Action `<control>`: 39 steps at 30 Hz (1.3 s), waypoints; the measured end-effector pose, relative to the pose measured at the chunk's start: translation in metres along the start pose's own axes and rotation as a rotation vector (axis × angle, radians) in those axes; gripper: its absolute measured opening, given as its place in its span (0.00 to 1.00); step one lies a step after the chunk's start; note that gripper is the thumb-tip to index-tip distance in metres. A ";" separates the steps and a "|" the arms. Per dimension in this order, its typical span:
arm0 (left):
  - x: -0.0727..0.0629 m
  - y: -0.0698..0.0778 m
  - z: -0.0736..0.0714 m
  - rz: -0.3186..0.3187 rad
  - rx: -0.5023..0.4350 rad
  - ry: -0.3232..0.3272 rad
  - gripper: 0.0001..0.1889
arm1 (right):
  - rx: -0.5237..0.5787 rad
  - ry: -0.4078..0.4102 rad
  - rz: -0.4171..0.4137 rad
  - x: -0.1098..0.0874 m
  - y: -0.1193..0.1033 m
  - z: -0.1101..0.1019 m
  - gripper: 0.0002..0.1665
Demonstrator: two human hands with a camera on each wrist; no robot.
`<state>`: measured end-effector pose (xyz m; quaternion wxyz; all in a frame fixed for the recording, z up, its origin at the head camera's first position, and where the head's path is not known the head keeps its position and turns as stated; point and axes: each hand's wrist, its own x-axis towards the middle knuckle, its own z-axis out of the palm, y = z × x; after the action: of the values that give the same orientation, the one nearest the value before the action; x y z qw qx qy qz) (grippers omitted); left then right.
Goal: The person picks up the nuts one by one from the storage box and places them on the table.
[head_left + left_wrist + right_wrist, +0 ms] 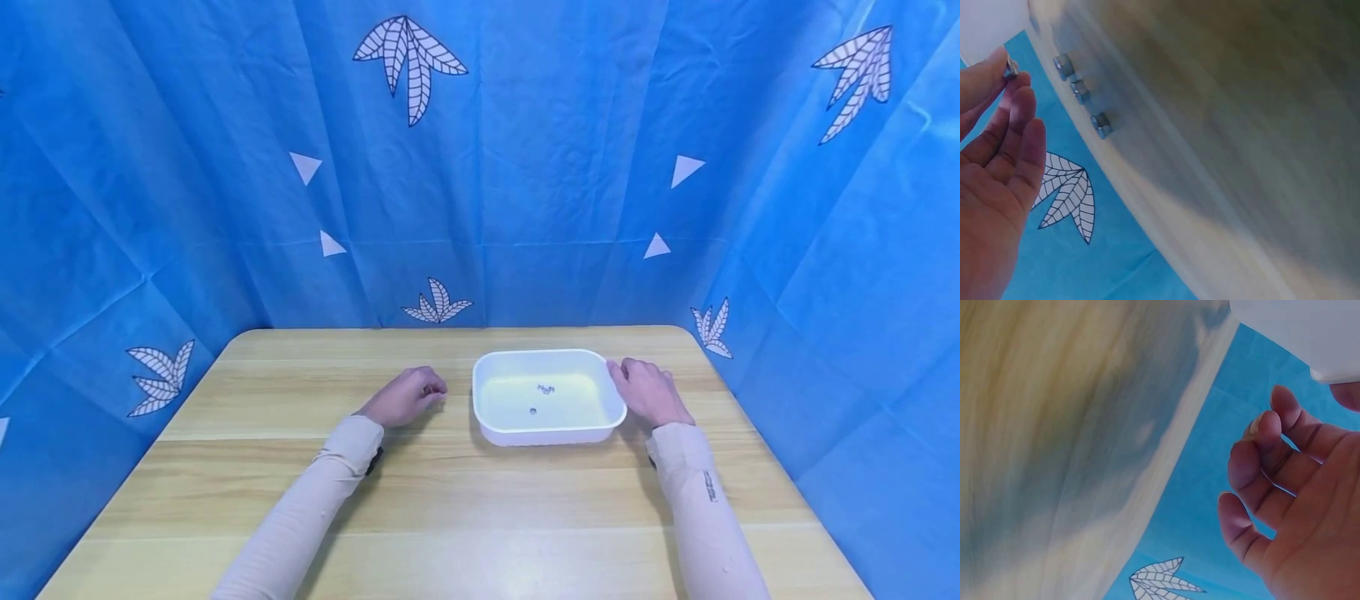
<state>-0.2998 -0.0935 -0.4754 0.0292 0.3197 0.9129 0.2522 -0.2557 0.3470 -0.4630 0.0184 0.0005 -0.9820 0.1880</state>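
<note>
My left hand (403, 397) is raised just left of a white plastic basin (495, 436). Its thumb and index finger pinch a small metal nut (1010, 69), while the other fingers are loosely bent. Below it on the table lie a nut (1063, 65), a second nut (1079, 91) and a third nut (1102, 125), hidden in the head view. Small metal pieces (546, 389) lie inside the basin, with a single piece (533, 411) nearer its front. At the basin's right end, my right hand (651, 392) has its thumb against the side; its other fingers hang loosely curled around nothing.
Everything stands on a light wooden table (480, 517) with rounded far corners. A blue curtain (555, 167) with white leaf prints hangs behind the table and along both sides.
</note>
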 end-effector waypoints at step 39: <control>0.000 0.004 -0.010 -0.084 0.001 0.027 0.13 | 0.054 -0.044 0.015 0.000 -0.001 0.001 0.43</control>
<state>-0.2995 -0.0951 -0.4652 0.0271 0.2776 0.9259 0.2546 -0.2553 0.3457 -0.4639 -0.0049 -0.0023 -0.9768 0.2143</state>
